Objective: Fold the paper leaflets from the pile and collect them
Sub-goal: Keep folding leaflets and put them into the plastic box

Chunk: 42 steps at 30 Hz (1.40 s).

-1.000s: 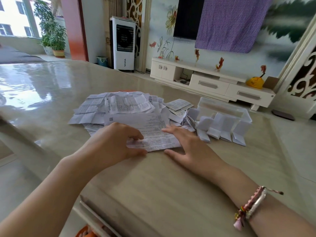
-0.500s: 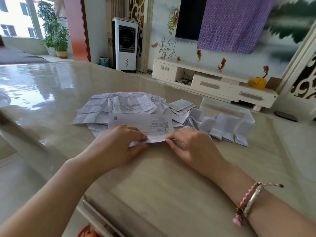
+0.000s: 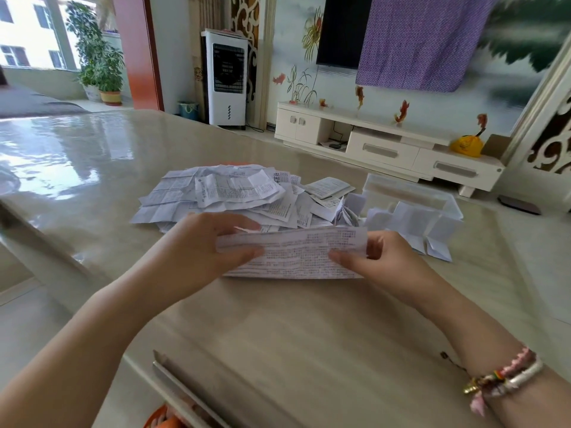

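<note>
A printed white paper leaflet [image 3: 296, 253] is raised off the table in front of me, folded over lengthwise. My left hand [image 3: 197, 251] pinches its left end between thumb and fingers. My right hand [image 3: 383, 261] pinches its right end the same way. Behind the leaflet lies the loose pile of unfolded leaflets [image 3: 222, 193] on the beige table [image 3: 278, 335]. To the right, several folded leaflets [image 3: 411, 227] stand in a row beside a clear plastic box [image 3: 411, 193].
The table's near edge [image 3: 185, 387] runs across the bottom left, with something orange below it. Beyond the table stand a white TV cabinet [image 3: 386, 143], a white air cooler [image 3: 225, 78] and potted plants [image 3: 99, 63] by the window.
Both hands pressed the leaflet flat on the table before. They have lifted its near edge, folded it over and now hold the leaflet up by both ends.
</note>
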### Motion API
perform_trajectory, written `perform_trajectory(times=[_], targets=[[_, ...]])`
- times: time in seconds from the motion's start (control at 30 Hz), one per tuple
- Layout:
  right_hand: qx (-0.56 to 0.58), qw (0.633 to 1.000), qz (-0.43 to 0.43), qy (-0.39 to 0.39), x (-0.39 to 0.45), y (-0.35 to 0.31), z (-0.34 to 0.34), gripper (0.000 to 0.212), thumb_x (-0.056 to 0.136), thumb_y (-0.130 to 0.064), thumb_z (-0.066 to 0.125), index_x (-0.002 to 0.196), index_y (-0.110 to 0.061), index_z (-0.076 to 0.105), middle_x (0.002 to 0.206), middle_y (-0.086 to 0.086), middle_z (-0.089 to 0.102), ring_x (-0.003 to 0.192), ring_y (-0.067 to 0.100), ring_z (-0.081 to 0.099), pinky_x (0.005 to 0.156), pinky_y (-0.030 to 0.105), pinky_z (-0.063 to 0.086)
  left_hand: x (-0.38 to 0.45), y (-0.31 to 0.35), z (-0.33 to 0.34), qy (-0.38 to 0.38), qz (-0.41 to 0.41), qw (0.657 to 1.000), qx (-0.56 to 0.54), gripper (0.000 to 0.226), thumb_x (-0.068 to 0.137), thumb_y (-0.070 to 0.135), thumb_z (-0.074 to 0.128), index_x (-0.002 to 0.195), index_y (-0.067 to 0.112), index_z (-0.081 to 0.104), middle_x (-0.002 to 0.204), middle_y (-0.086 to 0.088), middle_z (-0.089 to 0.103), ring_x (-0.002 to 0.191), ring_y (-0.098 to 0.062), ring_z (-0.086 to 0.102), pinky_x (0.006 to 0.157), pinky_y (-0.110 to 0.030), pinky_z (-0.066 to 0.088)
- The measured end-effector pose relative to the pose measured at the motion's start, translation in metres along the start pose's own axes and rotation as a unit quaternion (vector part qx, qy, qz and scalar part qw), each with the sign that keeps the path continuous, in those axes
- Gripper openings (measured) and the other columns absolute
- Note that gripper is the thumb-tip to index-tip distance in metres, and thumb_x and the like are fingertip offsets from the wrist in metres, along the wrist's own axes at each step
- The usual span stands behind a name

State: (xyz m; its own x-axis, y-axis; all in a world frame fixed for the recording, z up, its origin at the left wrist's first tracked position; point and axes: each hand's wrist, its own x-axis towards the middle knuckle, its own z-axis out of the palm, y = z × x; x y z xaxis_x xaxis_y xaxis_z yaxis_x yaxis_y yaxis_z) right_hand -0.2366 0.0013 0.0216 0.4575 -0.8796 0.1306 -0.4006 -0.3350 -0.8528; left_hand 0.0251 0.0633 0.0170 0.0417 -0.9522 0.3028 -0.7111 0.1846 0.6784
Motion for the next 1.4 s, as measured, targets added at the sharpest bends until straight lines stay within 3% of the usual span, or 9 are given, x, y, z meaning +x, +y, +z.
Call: perform_trajectory(times=[0.17,0.3,0.47,0.6,0.73,0.97,1.1,1.23,1.4], targets=[[-0.043,0.996,0.069,0.022,0.000,0.005,-0.004,0.021,0.088,-0.039,0.063,0.089,-0.023,0.075,0.084,-0.015,0.074,0.081,0.000,0.069,0.087,0.028,0.054,0.011,-0.007,0.008,0.018,-0.054,0.995,0.078,0.049,0.074,0.042,0.077,0.118,0.041,0.055,0.095,0.019,0.054,0.074,0.002,0.054,0.064,-0.013,0.040],[-0.278,0.956,0.046,0.078,-0.001,0.007,0.000,0.029,0.085,-0.046,0.066,0.069,-0.023,0.057,0.061,-0.011,0.059,0.061,0.003,0.055,0.056,0.022,0.040,0.011,-0.003,0.021,0.027,0.000,0.986,0.166,0.066,0.077,0.037,0.076,0.135,0.036,0.045,0.122,0.014,0.037,0.121,-0.012,0.035,0.099,-0.033,0.040],[-0.362,0.931,-0.007,0.053,0.001,0.015,0.000,0.043,0.081,-0.043,0.069,0.115,-0.029,0.047,0.108,-0.012,0.045,0.107,0.006,0.042,0.086,0.021,0.034,0.006,0.002,0.033,-0.029,0.083,0.980,0.176,0.037,0.081,0.056,0.062,0.116,0.042,0.062,0.115,0.023,0.045,0.118,-0.006,0.035,0.106,-0.036,0.033],[-0.329,0.938,-0.105,0.019,-0.001,0.009,0.000,0.045,0.080,-0.047,0.069,0.119,-0.030,0.054,0.122,-0.017,0.047,0.117,0.001,0.039,0.096,0.016,0.031,0.004,0.000,0.040,-0.056,0.094,0.965,0.240,0.077,0.066,0.085,0.020,0.121,0.047,0.058,0.126,0.028,0.047,0.132,-0.005,0.029,0.117,-0.039,-0.002],[-0.313,0.941,-0.109,-0.070,-0.005,0.009,0.006,0.052,0.083,-0.058,0.062,0.128,-0.034,0.051,0.126,-0.021,0.050,0.115,-0.009,0.043,0.100,0.014,0.034,0.006,-0.006,0.042,-0.060,0.113,0.970,0.209,0.091,0.061,0.095,0.015,0.122,0.044,0.059,0.128,0.023,0.050,0.126,-0.008,0.037,0.111,-0.029,0.018],[-0.374,0.915,-0.141,-0.053,-0.006,0.006,0.004,0.048,0.087,-0.055,0.058,0.130,-0.035,0.050,0.128,-0.017,0.052,0.122,0.000,0.042,0.104,0.026,0.035,0.007,-0.005,0.037,0.002,0.189,0.963,0.192,0.046,0.079,0.072,0.044,0.100,0.043,0.072,0.110,0.022,0.055,0.097,-0.003,0.029,0.089,-0.029,0.037],[-0.343,0.924,-0.169,-0.025,-0.006,0.006,0.003,0.032,0.084,-0.032,0.063,0.115,-0.032,0.062,0.110,-0.020,0.061,0.105,-0.002,0.053,0.092,0.026,0.044,0.007,0.003,0.031,0.037,0.244,0.952,0.179,0.036,0.091,0.054,0.043,0.097,0.036,0.073,0.094,0.018,0.050,0.082,-0.005,0.045,0.068,-0.026,0.044],[-0.210,0.963,-0.161,0.051,-0.008,-0.001,0.004,0.006,0.088,-0.018,0.066,0.084,-0.021,0.069,0.071,-0.014,0.062,0.065,0.002,0.056,0.059,0.014,0.039,0.003,0.011,0.028,0.102,0.204,0.963,0.141,0.029,0.090,0.050,0.045,0.096,0.038,0.071,0.074,0.013,0.046,0.062,-0.006,0.044,0.048,-0.022,0.036],[0.006,0.992,-0.098,0.076,-0.009,-0.010,0.006,0.014,0.082,-0.026,0.072,0.072,-0.015,0.070,0.060,0.004,0.055,0.058,0.009,0.048,0.056,0.022,0.039,0.001,0.019,0.031,0.089,0.134,0.987,-0.020,0.025,0.081,0.057,0.062,0.092,0.035,0.069,0.076,0.017,0.066,0.075,-0.001,0.064,0.070,-0.034,0.054]])
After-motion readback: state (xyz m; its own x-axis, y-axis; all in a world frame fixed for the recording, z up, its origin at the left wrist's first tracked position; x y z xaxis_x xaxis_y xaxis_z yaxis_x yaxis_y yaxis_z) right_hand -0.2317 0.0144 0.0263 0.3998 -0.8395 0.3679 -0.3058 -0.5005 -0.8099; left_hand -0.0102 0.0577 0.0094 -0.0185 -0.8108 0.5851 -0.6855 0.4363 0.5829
